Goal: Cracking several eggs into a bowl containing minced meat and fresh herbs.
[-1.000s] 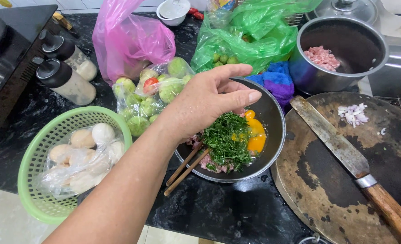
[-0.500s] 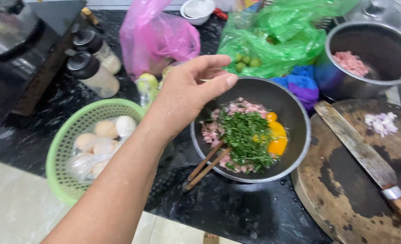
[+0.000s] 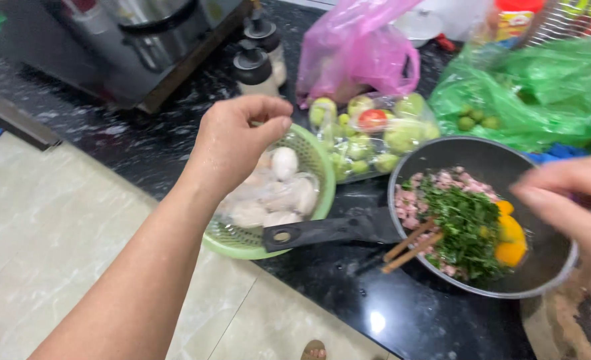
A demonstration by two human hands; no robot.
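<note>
Counter (image 3: 142, 143) of black speckled stone carries everything here, with a pale tiled floor (image 3: 55, 247) below its edge. At the far left stands a large steel appliance (image 3: 142, 47), and in front of it 2 black-capped shaker bottles (image 3: 255, 67). A pink plastic bag (image 3: 355, 50) and a crumpled green plastic bag (image 3: 535, 93) lie along the back; the green one shows small green fruits through its film. Between them a clear bag of green and red tomatoes (image 3: 375, 137) touches the rim of the dark pan (image 3: 469, 157). The pan holds minced meat, chopped green herbs and yellow yolks, with 2 wooden chopsticks (image 3: 412, 245) leaning over its near rim. Its black handle (image 3: 329, 231) points left and lies over the edge of the green plastic basket (image 3: 319, 167), which holds pale eggs in a clear bag.

The left hand (image 3: 235, 147) hovers above the basket's far side, fingers curled with the thumb near the fingertips; it grips nothing that can be seen. The right hand (image 3: 575, 200) is blurred at the pan's right rim, fingers bunched together; whether it pinches anything cannot be told.
</note>
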